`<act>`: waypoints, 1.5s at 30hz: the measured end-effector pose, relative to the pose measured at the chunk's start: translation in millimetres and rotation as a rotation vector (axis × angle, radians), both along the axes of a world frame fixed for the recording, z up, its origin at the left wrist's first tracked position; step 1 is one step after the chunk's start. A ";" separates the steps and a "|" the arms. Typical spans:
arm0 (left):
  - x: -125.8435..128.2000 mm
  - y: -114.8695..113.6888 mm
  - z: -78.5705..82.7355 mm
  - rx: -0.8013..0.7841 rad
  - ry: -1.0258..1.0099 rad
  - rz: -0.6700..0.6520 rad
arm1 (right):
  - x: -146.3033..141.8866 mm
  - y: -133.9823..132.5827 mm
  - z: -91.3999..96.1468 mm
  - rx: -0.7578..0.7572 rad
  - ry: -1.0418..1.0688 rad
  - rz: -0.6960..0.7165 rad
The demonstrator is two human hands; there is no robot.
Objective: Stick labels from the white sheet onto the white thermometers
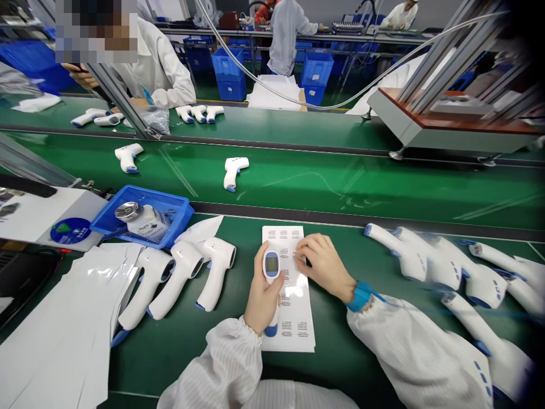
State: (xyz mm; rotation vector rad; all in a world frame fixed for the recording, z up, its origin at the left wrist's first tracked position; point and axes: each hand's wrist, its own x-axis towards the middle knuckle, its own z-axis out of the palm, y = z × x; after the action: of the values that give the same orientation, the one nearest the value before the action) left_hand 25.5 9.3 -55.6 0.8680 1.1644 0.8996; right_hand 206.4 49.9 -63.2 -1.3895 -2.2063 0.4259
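My left hand [261,298] is wrapped round a white forehead thermometer [271,264], its grey screen facing up and its blue-tipped handle pointing towards me. Beneath it lies a stack of white label sheets [300,318] printed with small blocks of text. My right hand [326,266], with a blue band at the wrist, rests over the sheets' upper right side. Its thumb and index finger are pinched together at the paper; whatever may be between them is too small to make out. Several more thermometers [215,272] lie left of the sheets, and others [409,255] to the right.
A blue tray [170,227] holding a metal-topped bottle [147,221] stands at left, above white papers [55,324]. Beyond runs a green conveyor belt [306,182] carrying a thermometer [234,173]. Across it sits a co-worker [149,62]. A metal-framed stand [451,122] is at far right.
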 end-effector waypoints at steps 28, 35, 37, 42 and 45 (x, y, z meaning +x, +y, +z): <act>-3.4 -1.0 -2.6 0.112 -0.104 -0.051 | -48.5 7.5 51.5 -0.325 0.478 -0.020; -5.1 -1.3 -5.6 0.174 -0.057 -0.045 | -49.2 9.3 51.8 -0.334 0.481 -0.028; -5.5 -1.1 -5.8 0.207 -0.034 -0.039 | -49.0 9.8 52.4 -0.342 0.483 -0.023; -6.4 -0.7 -4.1 0.217 -0.013 -0.059 | -48.1 11.0 53.0 -0.340 0.480 -0.021; -6.9 -0.7 -3.0 0.212 -0.006 -0.061 | -48.1 11.7 53.4 -0.335 0.471 -0.012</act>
State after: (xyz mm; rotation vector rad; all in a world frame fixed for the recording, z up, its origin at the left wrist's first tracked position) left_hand 18.7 8.7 -58.6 1.0657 1.0440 0.9863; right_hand 158.3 61.6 -9.8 -1.2951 -1.7930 1.0412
